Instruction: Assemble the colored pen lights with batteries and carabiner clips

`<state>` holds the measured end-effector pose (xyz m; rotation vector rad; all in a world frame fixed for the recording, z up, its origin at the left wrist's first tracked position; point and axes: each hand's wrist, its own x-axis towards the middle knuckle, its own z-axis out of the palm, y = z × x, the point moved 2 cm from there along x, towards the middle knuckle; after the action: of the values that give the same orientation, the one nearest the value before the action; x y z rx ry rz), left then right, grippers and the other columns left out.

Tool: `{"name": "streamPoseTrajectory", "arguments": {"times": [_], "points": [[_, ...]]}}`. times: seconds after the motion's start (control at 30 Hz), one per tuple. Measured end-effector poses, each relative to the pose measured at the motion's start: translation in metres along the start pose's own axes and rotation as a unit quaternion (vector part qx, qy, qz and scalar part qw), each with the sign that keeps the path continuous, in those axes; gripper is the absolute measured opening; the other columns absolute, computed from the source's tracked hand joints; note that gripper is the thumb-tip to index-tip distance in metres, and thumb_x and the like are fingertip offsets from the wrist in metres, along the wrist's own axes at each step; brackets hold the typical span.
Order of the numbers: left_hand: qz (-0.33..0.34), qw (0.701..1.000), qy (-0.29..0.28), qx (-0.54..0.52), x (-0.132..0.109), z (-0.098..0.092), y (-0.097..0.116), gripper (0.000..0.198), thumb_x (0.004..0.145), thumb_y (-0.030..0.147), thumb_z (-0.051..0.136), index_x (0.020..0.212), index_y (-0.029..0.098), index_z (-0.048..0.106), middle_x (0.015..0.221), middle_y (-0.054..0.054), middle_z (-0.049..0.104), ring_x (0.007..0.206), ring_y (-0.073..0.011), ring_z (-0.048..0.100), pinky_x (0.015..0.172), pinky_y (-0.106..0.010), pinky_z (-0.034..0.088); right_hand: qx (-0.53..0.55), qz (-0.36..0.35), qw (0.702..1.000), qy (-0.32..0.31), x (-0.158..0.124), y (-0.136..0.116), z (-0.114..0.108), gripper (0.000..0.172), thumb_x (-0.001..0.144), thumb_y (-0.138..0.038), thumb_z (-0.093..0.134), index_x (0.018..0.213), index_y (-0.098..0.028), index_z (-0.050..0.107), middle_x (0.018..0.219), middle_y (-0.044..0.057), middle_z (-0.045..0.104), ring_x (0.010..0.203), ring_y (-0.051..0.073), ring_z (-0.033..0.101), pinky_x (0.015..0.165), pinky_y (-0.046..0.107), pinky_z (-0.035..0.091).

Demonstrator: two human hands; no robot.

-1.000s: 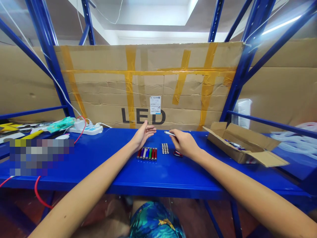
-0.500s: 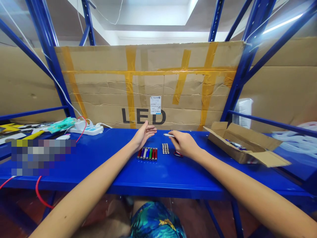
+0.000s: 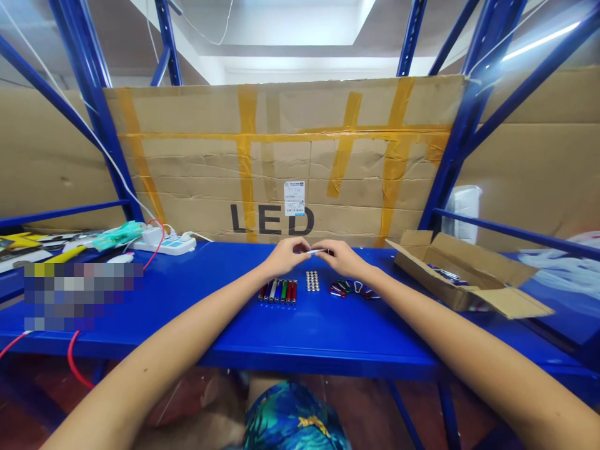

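Between my two hands, just above the blue table, is a slim silver pen-like tube (image 3: 319, 251). My left hand (image 3: 288, 256) pinches its left end. The fingers of my right hand (image 3: 338, 257) close round the other end and partly hide it. Below my left hand lies a row of several metal tubes (image 3: 278, 292) in red, blue, silver and green, side by side. To their right, small silver button cells (image 3: 312, 281) sit in neat rows. Several coloured carabiners (image 3: 347, 287) lie below my right hand, some partly behind my forearm.
An open cardboard box (image 3: 462, 284) with more tubes stands on the right. At the left back are a white power strip (image 3: 171, 244) and a pile of tools (image 3: 60, 244). A large cardboard sheet (image 3: 375, 169) walls off the back; blue posts (image 3: 450, 156) flank the table (image 3: 300, 340).
My left hand has gone from spread fingers to a pinch on the silver tube. My right hand has moved slightly left and up with it, uncovering the carabiners.
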<state>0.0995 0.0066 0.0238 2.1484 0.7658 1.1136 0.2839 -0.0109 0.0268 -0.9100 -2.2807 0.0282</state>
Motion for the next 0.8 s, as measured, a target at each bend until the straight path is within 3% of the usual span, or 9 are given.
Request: {"name": "streamPoseTrajectory", "arguments": {"times": [0.1, 0.23, 0.37, 0.57, 0.8], "points": [[-0.014, 0.999, -0.004, 0.032, 0.016, 0.002, -0.015, 0.009, 0.072, 0.025, 0.069, 0.077, 0.017, 0.069, 0.075, -0.005, 0.069, 0.07, -0.0177, 0.06, 0.068, -0.031, 0.046, -0.014, 0.068, 0.997, -0.014, 0.001, 0.015, 0.004, 0.024, 0.087, -0.016, 0.056, 0.11, -0.016, 0.064, 0.105, 0.009, 0.071, 0.093, 0.019, 0.065, 0.082, 0.031, 0.048], [-0.03, 0.996, -0.01, 0.079, 0.022, 0.001, -0.033, 0.004, 0.067, 0.019, 0.068, 0.071, 0.017, 0.069, 0.069, -0.003, 0.068, 0.066, -0.017, 0.059, 0.066, -0.03, 0.044, -0.026, 0.14, 0.988, -0.054, -0.003, 0.029, 0.012, 0.021, 0.084, -0.016, 0.059, 0.104, -0.013, 0.062, 0.091, 0.008, 0.071, 0.079, 0.017, 0.063, 0.072, 0.029, 0.047], [-0.05, 0.993, -0.019, 0.103, 0.016, 0.001, -0.041, 0.006, 0.066, 0.016, 0.067, 0.072, 0.019, 0.07, 0.069, -0.003, 0.069, 0.066, -0.0177, 0.06, 0.064, -0.03, 0.044, -0.032, 0.118, 0.987, -0.107, -0.005, 0.034, 0.019, 0.011, 0.084, -0.016, 0.059, 0.093, -0.016, 0.066, 0.09, 0.006, 0.071, 0.081, 0.018, 0.063, 0.074, 0.028, 0.047], [-0.082, 0.981, -0.039, 0.171, 0.015, 0.006, -0.04, 0.005, 0.066, 0.015, 0.068, 0.068, 0.018, 0.071, 0.071, -0.004, 0.071, 0.071, -0.0204, 0.063, 0.066, -0.031, 0.045, -0.088, 0.058, 0.986, -0.126, -0.006, 0.034, 0.023, 0.02, 0.086, -0.012, 0.054, 0.092, -0.015, 0.072, 0.093, 0.009, 0.069, 0.085, 0.019, 0.062, 0.08, 0.031, 0.047], [-0.102, 0.97, -0.077, 0.207, 0.012, 0.006, -0.036, 0.01, 0.068, 0.015, 0.067, 0.075, 0.016, 0.074, 0.076, -0.003, 0.073, 0.075, -0.0172, 0.065, 0.068, -0.027, 0.045, -0.087, 0.067, 0.983, -0.147, -0.007, 0.031, 0.021, 0.021, 0.087, -0.017, 0.055, 0.094, -0.015, 0.075, 0.095, 0.01, 0.066, 0.089, 0.02, 0.061, 0.084, 0.031, 0.045]]}}
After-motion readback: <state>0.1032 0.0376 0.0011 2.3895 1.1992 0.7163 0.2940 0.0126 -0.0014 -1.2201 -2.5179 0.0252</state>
